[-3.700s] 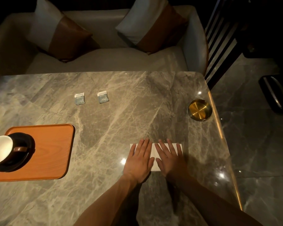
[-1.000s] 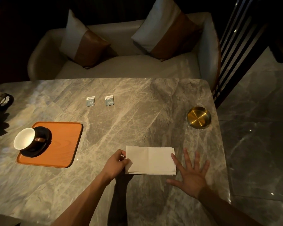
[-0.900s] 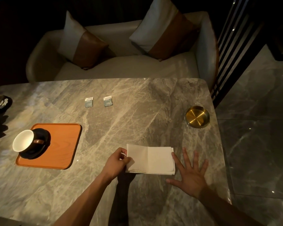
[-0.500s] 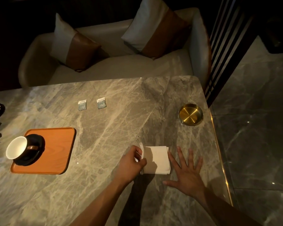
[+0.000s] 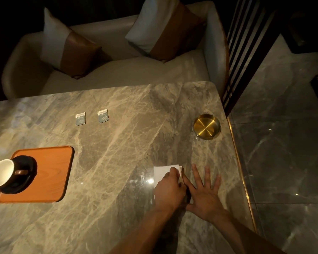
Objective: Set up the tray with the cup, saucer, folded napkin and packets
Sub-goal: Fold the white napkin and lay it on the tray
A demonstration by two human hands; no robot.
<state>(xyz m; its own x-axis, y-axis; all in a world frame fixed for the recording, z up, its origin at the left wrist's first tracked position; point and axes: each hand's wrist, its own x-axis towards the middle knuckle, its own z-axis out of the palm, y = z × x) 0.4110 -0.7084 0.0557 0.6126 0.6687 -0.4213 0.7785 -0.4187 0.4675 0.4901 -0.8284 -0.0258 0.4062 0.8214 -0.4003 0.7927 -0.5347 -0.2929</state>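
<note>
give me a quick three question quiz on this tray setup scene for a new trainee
1. True or false: both packets are already on the tray.
2. Which item sits nearest the table's right edge? A) cup B) gold dish C) packets
3. Fill in: the left hand presses on the ____.

Key:
1. False. The two packets lie on the marble table, apart from the orange tray.
2. B. The gold dish is by the right edge; the cup stands on its saucer on the tray at the left.
3. Napkin. The left hand is on the folded napkin; the right hand lies flat beside it.
</note>
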